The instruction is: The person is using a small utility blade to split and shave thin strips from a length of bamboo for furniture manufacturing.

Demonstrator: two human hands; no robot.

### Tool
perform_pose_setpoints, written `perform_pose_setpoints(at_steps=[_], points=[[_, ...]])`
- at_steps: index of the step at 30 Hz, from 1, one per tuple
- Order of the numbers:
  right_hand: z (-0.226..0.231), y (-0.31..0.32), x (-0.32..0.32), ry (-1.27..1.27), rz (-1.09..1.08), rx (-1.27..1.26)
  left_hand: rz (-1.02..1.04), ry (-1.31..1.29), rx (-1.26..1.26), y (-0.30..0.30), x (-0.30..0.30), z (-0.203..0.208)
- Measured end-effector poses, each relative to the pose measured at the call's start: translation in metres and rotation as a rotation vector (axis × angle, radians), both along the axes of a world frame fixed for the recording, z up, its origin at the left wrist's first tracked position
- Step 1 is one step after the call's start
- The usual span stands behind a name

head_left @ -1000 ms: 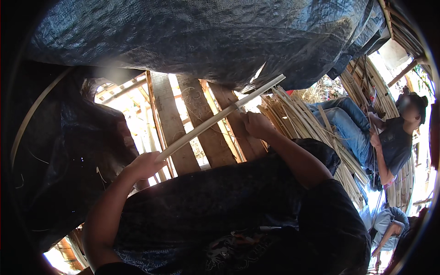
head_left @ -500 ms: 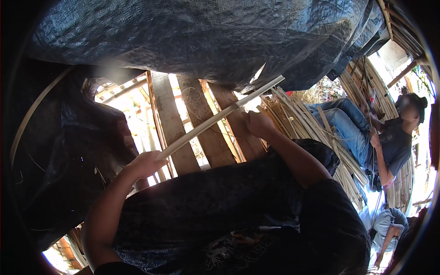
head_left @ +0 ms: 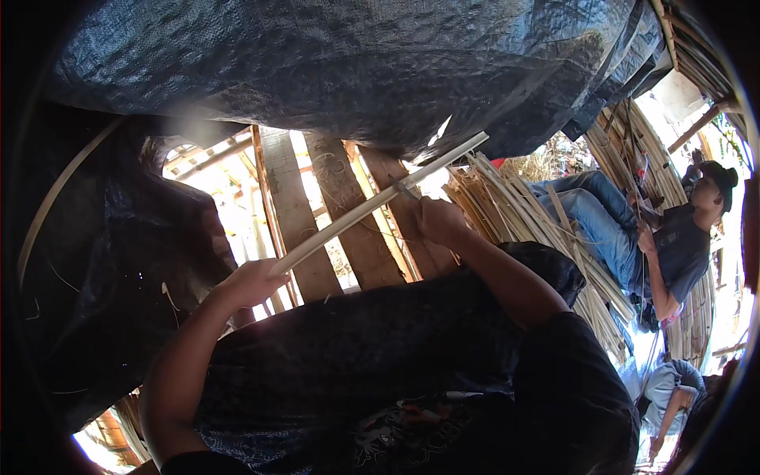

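Observation:
My left hand [head_left: 255, 283] is closed around the lower end of a long pale strip [head_left: 348, 219], which looks like split bamboo. The strip slants up and to the right, its far end just beneath the dark sheeting. My right hand [head_left: 441, 220] is a fist around the handle of a knife [head_left: 404, 189]. The knife's thin dark blade points up and left and meets the strip beyond its middle, though I cannot tell how deep the edge sits. My fingers hide the handle.
Dark plastic sheeting [head_left: 356, 71] hangs across the top and left. Spaced wooden planks [head_left: 360, 245] lie beyond my lap. To the right is a bundle of pale strips [head_left: 514, 210]. A person in jeans [head_left: 602, 214] sits there, and another person [head_left: 669, 396] is lower right.
My right hand has shifted slightly left and down, and the knife blade shows more clearly against the strip. The strip and my left hand have barely moved. The seated person's head has turned.

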State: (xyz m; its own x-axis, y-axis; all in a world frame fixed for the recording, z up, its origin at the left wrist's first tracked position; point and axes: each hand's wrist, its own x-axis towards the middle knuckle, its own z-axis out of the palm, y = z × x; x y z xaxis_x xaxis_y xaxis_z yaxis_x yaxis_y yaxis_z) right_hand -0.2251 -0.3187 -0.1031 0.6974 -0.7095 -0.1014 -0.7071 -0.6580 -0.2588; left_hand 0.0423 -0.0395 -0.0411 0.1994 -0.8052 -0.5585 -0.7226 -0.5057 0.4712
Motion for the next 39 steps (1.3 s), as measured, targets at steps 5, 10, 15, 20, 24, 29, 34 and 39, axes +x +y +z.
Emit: perform_pose_setpoints(at_steps=[5,10,15,20,24,29,34,39], points=[[-0.002,-0.004,0.000,-0.023,0.047,-0.017,-0.019,-0.033,0.037,0.006,0.008,-0.015],[0.000,0.011,0.006,-0.047,0.073,0.003,-0.006,-0.005,0.084,0.003,0.003,-0.010],[-0.003,0.007,0.005,-0.024,0.045,0.029,-0.031,-0.026,0.071,0.003,0.006,-0.014],[0.026,0.007,0.007,0.105,0.087,0.084,-0.024,-0.037,0.065,0.006,0.006,-0.016],[0.009,0.019,0.010,0.053,0.118,0.077,-0.047,-0.064,0.058,0.002,0.002,-0.013],[0.016,0.011,0.009,0.059,0.027,0.123,-0.037,-0.061,0.069,0.003,0.001,-0.011],[0.010,0.007,0.011,0.035,0.036,0.123,0.003,-0.012,0.096,0.000,-0.002,-0.007],[0.015,0.032,0.011,-0.046,0.147,0.096,0.044,-0.066,0.047,0.006,-0.009,0.000]])
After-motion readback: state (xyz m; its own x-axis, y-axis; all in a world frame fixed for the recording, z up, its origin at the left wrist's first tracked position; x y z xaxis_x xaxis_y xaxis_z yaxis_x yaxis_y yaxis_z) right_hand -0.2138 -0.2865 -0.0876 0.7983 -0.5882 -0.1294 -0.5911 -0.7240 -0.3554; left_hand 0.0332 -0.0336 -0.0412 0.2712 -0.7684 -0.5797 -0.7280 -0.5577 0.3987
